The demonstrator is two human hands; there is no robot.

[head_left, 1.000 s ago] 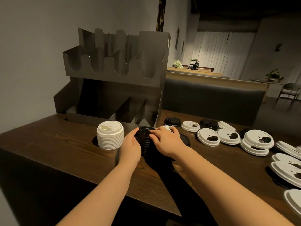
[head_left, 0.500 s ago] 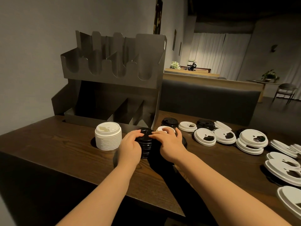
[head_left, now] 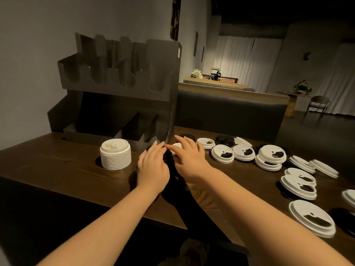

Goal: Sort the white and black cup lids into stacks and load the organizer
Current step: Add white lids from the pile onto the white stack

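Observation:
A stack of black lids [head_left: 168, 158] stands on the wooden table [head_left: 67, 169] in front of the organizer's right corner, mostly hidden. My left hand [head_left: 153, 166] lies over its left side and top with fingers nearly straight. My right hand [head_left: 189, 157] presses against its right side, fingers spread forward, and its index finger reaches over a small white lid [head_left: 176, 145]. A neat stack of white lids [head_left: 115, 154] stands to the left of my hands. The dark metal organizer [head_left: 124, 89] rises behind, and its slots and lower bins look empty.
Several loose white lids [head_left: 222, 156] and a few black lids [head_left: 224, 140] lie scattered along the table to the right, some piled in pairs [head_left: 270, 158]. A large white lid [head_left: 312, 217] sits near the front right edge. A wall is at the left.
Both hands have closed in over the black lid stack and moved slightly forward, so they now hide most of it. My left fingers have flattened over its top.

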